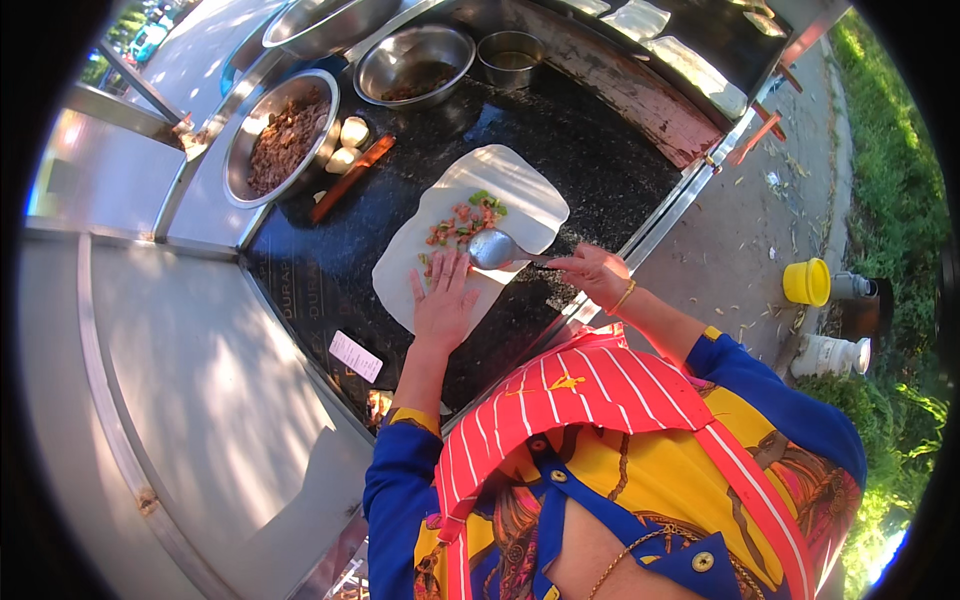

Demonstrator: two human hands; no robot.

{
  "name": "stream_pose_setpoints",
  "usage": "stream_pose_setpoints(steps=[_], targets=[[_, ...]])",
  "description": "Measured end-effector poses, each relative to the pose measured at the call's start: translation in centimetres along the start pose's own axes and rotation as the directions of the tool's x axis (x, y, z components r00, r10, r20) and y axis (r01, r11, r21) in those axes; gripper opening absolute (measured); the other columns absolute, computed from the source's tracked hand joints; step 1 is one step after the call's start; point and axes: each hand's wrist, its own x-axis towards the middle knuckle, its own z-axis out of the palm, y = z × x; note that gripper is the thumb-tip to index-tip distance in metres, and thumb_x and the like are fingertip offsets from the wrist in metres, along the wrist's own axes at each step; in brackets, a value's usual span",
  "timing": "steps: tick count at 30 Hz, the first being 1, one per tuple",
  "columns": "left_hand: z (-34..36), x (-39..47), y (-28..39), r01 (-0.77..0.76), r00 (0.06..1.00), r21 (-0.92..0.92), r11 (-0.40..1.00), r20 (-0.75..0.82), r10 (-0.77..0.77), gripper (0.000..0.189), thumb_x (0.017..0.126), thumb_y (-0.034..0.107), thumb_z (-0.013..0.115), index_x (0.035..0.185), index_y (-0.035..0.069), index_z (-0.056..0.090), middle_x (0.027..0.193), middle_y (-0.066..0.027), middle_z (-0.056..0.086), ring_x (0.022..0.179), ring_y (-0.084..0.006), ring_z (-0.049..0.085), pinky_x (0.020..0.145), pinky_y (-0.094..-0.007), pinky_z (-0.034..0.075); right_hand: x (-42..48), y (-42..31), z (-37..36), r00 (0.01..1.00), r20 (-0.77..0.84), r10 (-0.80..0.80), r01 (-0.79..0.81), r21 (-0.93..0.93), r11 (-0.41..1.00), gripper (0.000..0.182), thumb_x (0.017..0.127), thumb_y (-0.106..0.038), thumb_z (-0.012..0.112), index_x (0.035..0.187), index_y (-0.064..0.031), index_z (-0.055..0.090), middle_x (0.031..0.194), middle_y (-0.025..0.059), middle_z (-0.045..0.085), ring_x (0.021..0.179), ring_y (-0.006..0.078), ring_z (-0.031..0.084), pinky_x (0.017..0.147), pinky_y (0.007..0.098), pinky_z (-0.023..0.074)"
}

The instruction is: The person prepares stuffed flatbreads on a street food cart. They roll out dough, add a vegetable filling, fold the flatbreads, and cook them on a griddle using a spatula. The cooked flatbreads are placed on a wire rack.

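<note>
A thin sheet of pale dough (pixel 405 262) lies on the black work surface before me. Chopped pinkish filling with green bits (pixel 457 225) is spread across its middle. My left hand (pixel 442 304) lies palm down on the dough, fingers apart, at the near end of the filling. My right hand (pixel 598 276) grips the handle of a metal spoon (pixel 493 249), whose bowl rests at the filling, just right of my left fingertips. Whether the spoon holds anything cannot be seen.
A steel bowl of minced filling (pixel 289 146) stands at the left, beside pale dough balls (pixel 354 132) and a reddish-brown stick (pixel 352 178). Further back are more steel bowls (pixel 414 64) and a small metal pot (pixel 511 60). Dough sheets (pixel 697 75) lie beyond a worn board (pixel 637 94). A printed slip (pixel 355 356) lies near left.
</note>
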Motion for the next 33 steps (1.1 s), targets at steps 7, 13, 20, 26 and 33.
stream_pose_setpoints(steps=[7,13,20,26,33], targets=[[-0.3,-1.3,-0.3,-0.024,0.993,0.060,0.998,0.117,0.017,0.060,0.098,0.044,0.039,0.149,0.014,0.029,0.157,-0.0056,0.023,0.146,-0.0236,0.017,0.116,-0.0576,0.003,0.6,-0.9,-4.2,0.978,-0.017,0.207,-0.204,0.110,0.973,0.032,0.081,-0.019,0.070,0.113,-0.0218,0.070,0.079,0.0025,0.053,0.076,0.0173,0.056,0.068,0.0298,0.0453],[0.3,1.2,2.1,-0.055,0.998,-0.019,0.998,-0.031,0.055,0.067,0.094,0.041,0.048,0.147,0.005,0.029,0.156,-0.0114,0.024,0.146,-0.0257,0.019,0.115,-0.0591,0.005,8.8,-0.9,-4.4,0.934,-0.104,0.343,-0.202,0.638,0.743,0.036,0.081,-0.009,0.068,0.117,-0.0105,0.067,0.078,-0.0013,0.059,0.071,0.0082,0.051,0.066,0.0239,0.0434],[2.8,8.2,5.4,-0.090,0.977,0.001,0.996,-0.192,0.089,0.067,0.092,0.041,0.051,0.146,0.005,0.033,0.154,-0.0100,0.029,0.144,-0.0249,0.024,0.115,-0.0608,0.009,25.3,-2.8,-7.1,0.958,-0.214,0.192,-0.033,0.579,0.814,0.037,0.076,-0.007,0.071,0.113,-0.0088,0.069,0.075,-0.0028,0.058,0.066,0.0064,0.050,0.061,0.0230,0.0419],[0.3,4.6,4.6,-0.053,0.995,0.007,0.999,0.082,0.053,0.062,0.094,0.043,0.047,0.145,0.010,0.037,0.155,-0.0037,0.029,0.145,-0.0226,0.021,0.116,-0.0577,0.004,33.4,-3.3,-6.9,0.951,-0.210,0.226,-0.084,0.528,0.845,0.035,0.077,-0.011,0.074,0.112,-0.0071,0.070,0.078,0.0009,0.064,0.068,0.0095,0.057,0.063,0.0263,0.0469],[-1.8,-0.5,2.0,0.140,0.987,-0.024,0.990,0.080,-0.138,0.054,0.094,0.036,0.051,0.144,0.019,0.041,0.158,-0.0048,0.022,0.146,-0.0225,0.018,0.116,-0.0554,0.003,29.0,-0.6,-5.2,0.910,-0.295,0.291,-0.071,0.579,0.812,0.065,0.084,-0.028,0.074,0.138,-0.0064,0.046,0.100,0.0112,0.066,0.082,0.0150,0.063,0.073,0.0287,0.0509]])
